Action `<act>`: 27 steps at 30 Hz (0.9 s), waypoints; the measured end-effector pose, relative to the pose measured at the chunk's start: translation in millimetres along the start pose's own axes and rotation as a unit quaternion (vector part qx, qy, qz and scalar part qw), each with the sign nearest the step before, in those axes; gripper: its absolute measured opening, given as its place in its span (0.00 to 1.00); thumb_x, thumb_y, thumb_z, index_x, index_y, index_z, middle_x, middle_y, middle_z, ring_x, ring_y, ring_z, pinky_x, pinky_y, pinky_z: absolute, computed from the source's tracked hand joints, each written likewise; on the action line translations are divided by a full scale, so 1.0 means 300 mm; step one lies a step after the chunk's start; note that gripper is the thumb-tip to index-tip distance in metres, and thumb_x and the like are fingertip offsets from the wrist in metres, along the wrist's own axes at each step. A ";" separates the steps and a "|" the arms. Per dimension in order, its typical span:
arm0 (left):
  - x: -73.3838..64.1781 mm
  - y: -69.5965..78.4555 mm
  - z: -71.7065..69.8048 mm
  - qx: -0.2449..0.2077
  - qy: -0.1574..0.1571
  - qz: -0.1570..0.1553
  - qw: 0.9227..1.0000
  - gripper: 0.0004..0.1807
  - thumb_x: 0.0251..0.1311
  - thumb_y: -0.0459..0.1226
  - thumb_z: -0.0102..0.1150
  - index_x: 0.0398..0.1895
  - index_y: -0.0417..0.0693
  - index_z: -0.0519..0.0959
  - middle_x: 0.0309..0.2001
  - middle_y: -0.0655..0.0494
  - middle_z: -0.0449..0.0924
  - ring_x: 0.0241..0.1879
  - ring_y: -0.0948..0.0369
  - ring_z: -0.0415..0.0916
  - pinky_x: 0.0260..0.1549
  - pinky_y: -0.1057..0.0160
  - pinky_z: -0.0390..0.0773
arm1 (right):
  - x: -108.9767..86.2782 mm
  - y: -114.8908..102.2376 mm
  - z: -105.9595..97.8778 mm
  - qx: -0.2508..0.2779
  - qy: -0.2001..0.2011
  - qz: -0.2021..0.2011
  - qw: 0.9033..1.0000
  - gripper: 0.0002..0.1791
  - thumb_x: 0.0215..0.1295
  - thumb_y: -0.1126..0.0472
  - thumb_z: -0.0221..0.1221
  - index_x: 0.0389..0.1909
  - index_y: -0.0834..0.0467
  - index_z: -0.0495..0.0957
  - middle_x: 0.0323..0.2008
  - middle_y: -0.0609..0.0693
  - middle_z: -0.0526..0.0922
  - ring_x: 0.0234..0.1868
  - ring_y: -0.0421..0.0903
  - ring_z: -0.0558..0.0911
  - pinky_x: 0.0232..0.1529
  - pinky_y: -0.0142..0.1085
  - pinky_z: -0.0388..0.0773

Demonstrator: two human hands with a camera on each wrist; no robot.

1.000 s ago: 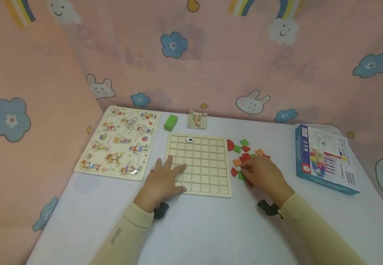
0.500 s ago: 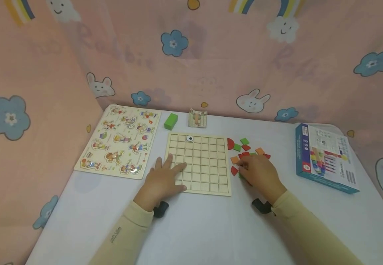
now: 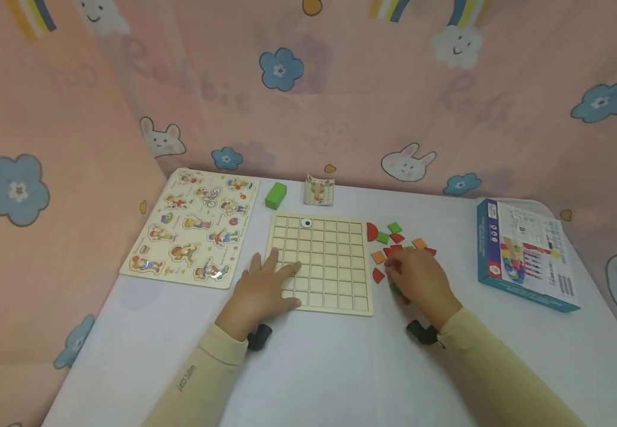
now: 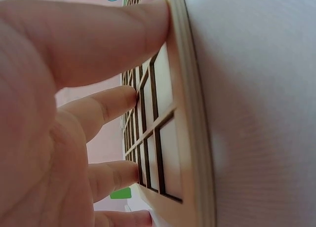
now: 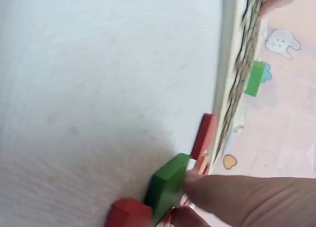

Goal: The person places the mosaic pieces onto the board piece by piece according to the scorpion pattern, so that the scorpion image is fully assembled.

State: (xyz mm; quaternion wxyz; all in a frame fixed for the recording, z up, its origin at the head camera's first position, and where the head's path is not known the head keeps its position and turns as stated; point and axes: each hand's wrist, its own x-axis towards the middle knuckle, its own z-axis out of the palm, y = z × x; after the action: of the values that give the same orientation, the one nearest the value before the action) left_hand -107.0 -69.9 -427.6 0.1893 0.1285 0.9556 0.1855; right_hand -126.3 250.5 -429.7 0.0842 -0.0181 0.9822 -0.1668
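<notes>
A pale wooden grid board [image 3: 332, 261] lies on the table, with a white eye tile [image 3: 306, 223] in its top row. My left hand [image 3: 259, 290] rests spread on the board's left part, thumb at the near edge; in the left wrist view the thumb [image 4: 113, 39] lies across the rim. Right of the board, my right hand [image 3: 420, 279] reaches down into loose red, green and orange pieces, fingers bent. The right wrist view has its thumb [image 5: 222, 195] against a green tile [image 5: 165, 187], beside a red piece [image 5: 129, 214]. Whether it pinches anything is hidden.
A picture puzzle board [image 3: 191, 228] lies at left. Behind the grid stand a green block [image 3: 276, 196] and a small picture card [image 3: 318, 191]. A boxed set [image 3: 524, 255] lies at right. A patterned cloth [image 3: 335, 107] hangs behind the table.
My right hand has shifted slightly left among the pieces. An orange tile has slid a little left, and a green tile near the fingers has shifted right and nearer. The left hand stays put.
</notes>
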 end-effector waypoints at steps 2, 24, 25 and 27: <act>0.001 -0.001 0.001 -0.001 0.001 0.001 1.000 0.43 0.63 0.53 0.73 0.81 0.63 0.69 0.85 0.38 0.44 0.81 0.29 0.38 0.72 0.28 0.54 | -0.001 -0.004 -0.005 0.016 -0.018 0.016 1.000 0.13 0.71 0.60 0.69 0.53 0.61 0.88 0.31 0.50 0.82 0.30 0.50 0.79 0.34 0.41 0.80; 0.000 -0.001 -0.003 0.002 0.000 0.003 1.000 0.43 0.62 0.54 0.73 0.81 0.64 0.69 0.85 0.39 0.45 0.81 0.30 0.40 0.72 0.28 0.55 | 0.135 -0.124 -0.124 0.049 -0.027 -0.001 0.998 0.15 0.68 0.59 0.71 0.51 0.63 0.88 0.47 0.58 0.85 0.49 0.57 0.77 0.52 0.50 0.80; 0.001 -0.001 -0.003 0.003 0.000 0.003 1.000 0.43 0.62 0.54 0.73 0.81 0.64 0.69 0.85 0.39 0.45 0.81 0.30 0.40 0.72 0.28 0.55 | 0.161 -0.139 -0.122 0.055 -0.028 -0.013 0.998 0.15 0.69 0.60 0.70 0.51 0.63 0.88 0.47 0.59 0.85 0.49 0.57 0.77 0.53 0.51 0.80; 0.003 -0.001 -0.002 0.004 -0.002 0.002 1.000 0.43 0.62 0.54 0.73 0.81 0.65 0.69 0.85 0.39 0.45 0.81 0.30 0.39 0.72 0.28 0.55 | 0.215 -0.165 -0.107 0.049 -0.027 -0.050 0.997 0.13 0.70 0.61 0.68 0.51 0.62 0.89 0.48 0.58 0.86 0.49 0.55 0.79 0.54 0.50 0.80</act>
State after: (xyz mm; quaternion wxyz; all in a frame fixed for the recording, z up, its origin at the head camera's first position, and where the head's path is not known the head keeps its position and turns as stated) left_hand -108.0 -70.1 -427.5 0.1901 0.1317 0.9556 0.1823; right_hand -195.0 210.1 -393.6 0.1035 -0.0672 0.9680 -0.2186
